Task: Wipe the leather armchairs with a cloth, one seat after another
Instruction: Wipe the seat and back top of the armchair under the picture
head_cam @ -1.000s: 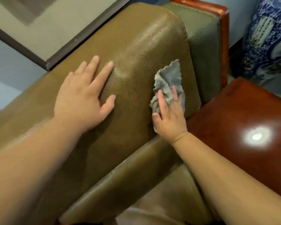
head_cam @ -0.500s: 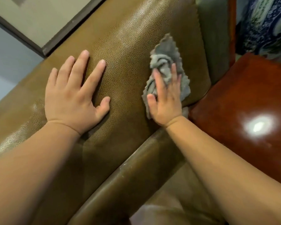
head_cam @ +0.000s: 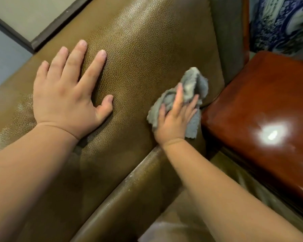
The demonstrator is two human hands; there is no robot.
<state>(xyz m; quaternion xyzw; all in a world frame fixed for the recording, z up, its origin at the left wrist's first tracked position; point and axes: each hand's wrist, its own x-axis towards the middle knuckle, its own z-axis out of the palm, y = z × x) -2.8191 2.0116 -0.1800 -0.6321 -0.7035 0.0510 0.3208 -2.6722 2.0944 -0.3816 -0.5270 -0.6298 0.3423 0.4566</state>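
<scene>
While the left hand (head_cam: 66,100) lay flat on the olive-brown leather backrest (head_cam: 138,55) of the armchair, its fingers were straight and spread, the thumb angled out to the side, and it grasped nothing. The palm and all five fingertips touched the pebbled leather, high on the cushion and well apart from the other hand. The right hand (head_cam: 173,121) pressed a grey cloth (head_cam: 191,86) against the lower right part of the same backrest, near the corner where the cushion met the glossy reddish-brown wooden armrest (head_cam: 252,105). Its fingers were extended and lay nearly flat over the crumpled fabric, pushing it onto the leather rather than curling round it; the thumb side was partly hidden by the cloth, so how the thumb lay could not be told. The cloth bunched up beyond the fingertips and also stuck out beside the wrist, its lower edge hanging close to the armrest's inner edge. Below the backrest a rounded leather seam or roll (head_cam: 129,189) ran diagonally, and a paler leather seat surface (head_cam: 173,222) showed beneath the right forearm. A bright reflection of light sat on the polished wood of the armrest. Behind the chair, at the upper left, a dark-edged frame (head_cam: 42,32) stood against a pale wall, and at the upper right a blue-and-white patterned porcelain vessel (head_cam: 283,23) stood just beyond the armrest, only partly in view.
</scene>
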